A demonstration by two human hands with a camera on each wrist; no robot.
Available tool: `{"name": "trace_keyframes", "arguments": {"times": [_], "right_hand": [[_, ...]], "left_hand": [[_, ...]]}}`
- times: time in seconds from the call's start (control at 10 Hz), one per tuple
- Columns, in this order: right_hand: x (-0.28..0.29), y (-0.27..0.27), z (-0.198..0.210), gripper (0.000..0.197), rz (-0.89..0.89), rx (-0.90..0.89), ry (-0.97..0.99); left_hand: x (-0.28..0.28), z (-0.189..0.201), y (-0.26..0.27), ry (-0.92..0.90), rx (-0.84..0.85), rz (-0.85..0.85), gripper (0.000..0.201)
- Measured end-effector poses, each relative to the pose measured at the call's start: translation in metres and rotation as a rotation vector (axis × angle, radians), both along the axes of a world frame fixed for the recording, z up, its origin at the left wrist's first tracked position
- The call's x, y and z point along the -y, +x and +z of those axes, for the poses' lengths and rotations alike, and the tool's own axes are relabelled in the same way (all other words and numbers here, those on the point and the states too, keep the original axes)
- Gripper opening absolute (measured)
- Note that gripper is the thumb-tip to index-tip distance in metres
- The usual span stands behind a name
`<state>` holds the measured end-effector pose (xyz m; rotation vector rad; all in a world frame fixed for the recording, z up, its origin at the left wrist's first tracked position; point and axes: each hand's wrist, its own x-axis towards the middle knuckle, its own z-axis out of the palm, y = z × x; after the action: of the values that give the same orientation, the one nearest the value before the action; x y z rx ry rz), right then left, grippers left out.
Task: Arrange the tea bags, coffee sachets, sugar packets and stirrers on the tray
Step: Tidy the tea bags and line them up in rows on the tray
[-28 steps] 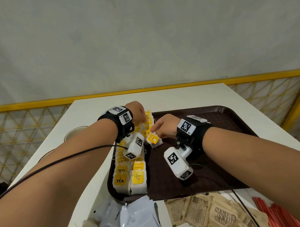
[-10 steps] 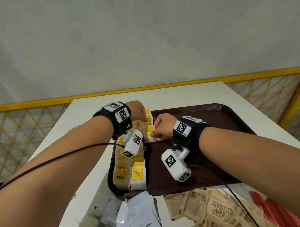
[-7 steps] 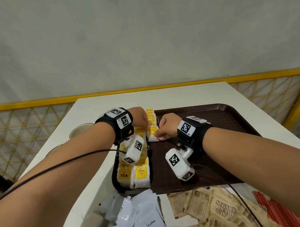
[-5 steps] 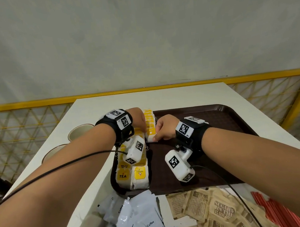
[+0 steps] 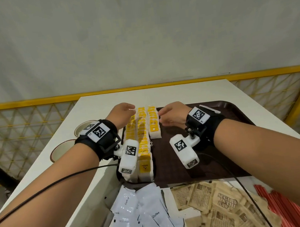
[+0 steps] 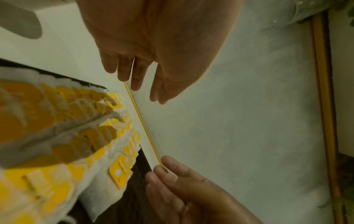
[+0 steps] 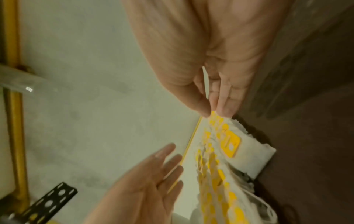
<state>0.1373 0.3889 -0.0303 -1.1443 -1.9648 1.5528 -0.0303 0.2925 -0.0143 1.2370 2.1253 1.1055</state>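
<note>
Both hands hovered near the far ends of the tea bag rows, at the centre of the head view. Left hand point(image 5: 122, 114) sat at the upper left of the rows with its fingers straight and relaxed, gripping nothing. Right hand point(image 5: 173, 114) was on the rows' right side; in the right wrist view its thumb and fingers point(image 7: 226, 103) came together at the yellow tag of the farthest bag, though whether they actually pinched it could not be told.

Tea bags point(image 5: 143, 143) lay in three overlapping rows along the left part of the brown tray point(image 5: 233, 112), the rightmost row shorter than the other two. Coffee sachets point(image 5: 146, 214) were heaped off the tray at the lower centre of the frame, brown sugar packets point(image 5: 218, 203) spread to their right, and red stirrers point(image 5: 283, 208) lay at the lower right edge. Two cups point(image 5: 59, 153) stood on the white table point(image 5: 189, 93) at the left.
</note>
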Motion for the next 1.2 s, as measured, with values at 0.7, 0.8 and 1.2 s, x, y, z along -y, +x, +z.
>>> {"name": "trace_keyframes", "arguments": {"times": [0.7,0.8,1.2], "right_hand": [[-0.009,-0.019,-0.022,0.016,0.06,0.268,0.343],[-0.003,-0.01,-0.018,0.032,0.12,0.255,0.364],[0.005,-0.019,-0.014,0.029,0.231,0.429,0.452]], "left_hand": [[0.008,-0.015,0.0,-0.191,0.016,-0.027,0.05],[0.004,-0.01,0.001,-0.188,-0.032,-0.037,0.047],[-0.002,-0.011,0.005,-0.261,-0.002,-0.053,0.046]]}}
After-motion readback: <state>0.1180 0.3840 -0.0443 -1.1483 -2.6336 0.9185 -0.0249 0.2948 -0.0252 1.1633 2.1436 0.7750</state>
